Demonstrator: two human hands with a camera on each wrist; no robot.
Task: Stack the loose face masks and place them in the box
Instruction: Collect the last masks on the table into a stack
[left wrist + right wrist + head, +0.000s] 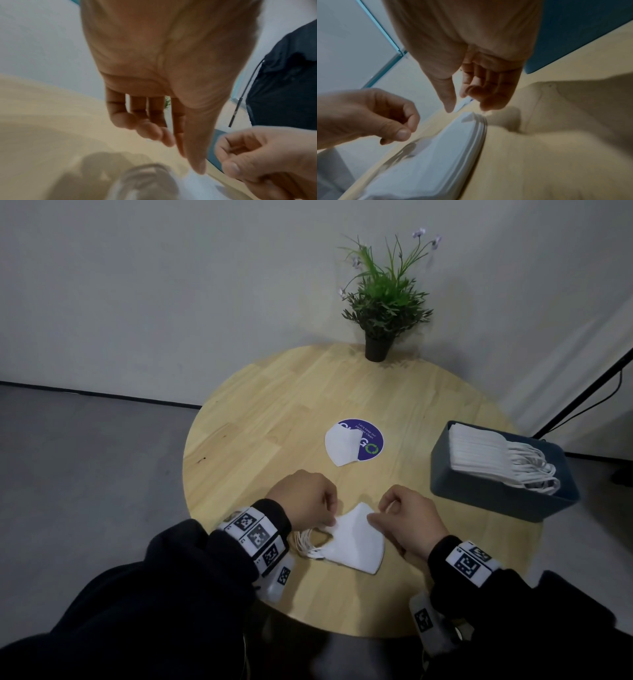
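A stack of white folded face masks (356, 542) lies on the round wooden table (274, 419) near its front edge, with the ear loops (306, 542) bunched at its left. My left hand (325, 515) hovers at the stack's upper left, thumb tip touching the top mask (202, 186), fingers loosely curled and holding nothing. My right hand (380, 511) is at the upper right corner, thumb and curled fingers just above the stack (436, 155), gripping nothing. One loose mask (342, 446) lies farther back. The grey-blue box (496, 501) at the right holds several masks (479, 455).
The loose mask partly covers a round purple sticker (371, 440) at the table's middle. A potted plant (380, 313) stands at the far edge by the wall. A black stand leg (582, 392) and cable run beyond the box.
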